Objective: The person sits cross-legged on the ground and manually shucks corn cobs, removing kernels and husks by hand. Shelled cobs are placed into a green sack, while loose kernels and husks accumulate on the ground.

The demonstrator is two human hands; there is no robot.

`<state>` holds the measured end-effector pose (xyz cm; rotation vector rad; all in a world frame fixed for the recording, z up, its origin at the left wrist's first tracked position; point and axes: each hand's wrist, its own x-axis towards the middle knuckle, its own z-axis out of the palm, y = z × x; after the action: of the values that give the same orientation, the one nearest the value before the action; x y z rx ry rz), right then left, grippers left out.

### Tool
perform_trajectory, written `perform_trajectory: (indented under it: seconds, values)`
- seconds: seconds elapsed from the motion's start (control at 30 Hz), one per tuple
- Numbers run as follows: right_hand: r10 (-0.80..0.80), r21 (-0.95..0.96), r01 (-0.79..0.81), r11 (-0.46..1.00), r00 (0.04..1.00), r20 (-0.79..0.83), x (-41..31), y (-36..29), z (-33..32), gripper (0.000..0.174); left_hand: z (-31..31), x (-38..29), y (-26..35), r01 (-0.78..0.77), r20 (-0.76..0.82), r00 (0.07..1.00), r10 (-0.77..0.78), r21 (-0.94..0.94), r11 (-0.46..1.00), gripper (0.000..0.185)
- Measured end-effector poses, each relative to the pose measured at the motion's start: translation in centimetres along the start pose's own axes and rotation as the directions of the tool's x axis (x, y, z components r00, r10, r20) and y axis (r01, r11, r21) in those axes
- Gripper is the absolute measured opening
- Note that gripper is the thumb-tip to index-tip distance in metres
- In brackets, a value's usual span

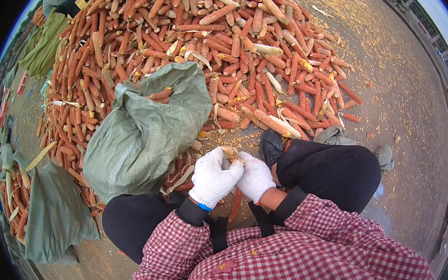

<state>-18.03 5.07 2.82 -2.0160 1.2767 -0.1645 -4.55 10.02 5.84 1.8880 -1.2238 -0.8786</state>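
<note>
My left hand [214, 177], in a white knitted glove, closes its fingers and thumb around a short yellowish-brown corn cob piece [232, 154]. From the other side my right hand [254, 176], gloved the same way, grips that piece too. Both hands meet between my knees, above the ground. Beyond them rises a large heap of reddish corn cobs [218, 35], a few with yellow kernels still on them. Left of my hands a green woven sack [139, 144] lies with its mouth gaping and some cobs inside. A red cob [235, 205] is partly visible below my hands.
Another green sack [58, 208] stands at the left, beside bagged cobs [19, 200]. A lighter green sack [43, 46] is at the upper left. Loose kernels [351, 10] cover the ground at the upper right. My black shoe [271, 148] rests at the heap's edge.
</note>
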Motion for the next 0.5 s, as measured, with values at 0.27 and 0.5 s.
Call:
perform_trajectory:
  seconds: [0.27, 0.5]
  values:
    - [-0.036, 0.498, -0.042, 0.866, 0.988, 0.147, 0.1, 0.1, -0.2, 0.033, -0.8, 0.6, -0.6, 0.067, 0.107, 0.994, -0.035, -0.313, 0.947, 0.023]
    - [0.073, 0.688, -0.456, 0.564, 0.858, 0.508, -0.5, -1.4, -1.8, 0.017, -0.6, 0.2, -1.5, 0.053, 0.028, 0.999, -0.046, -0.548, 0.835, 0.018]
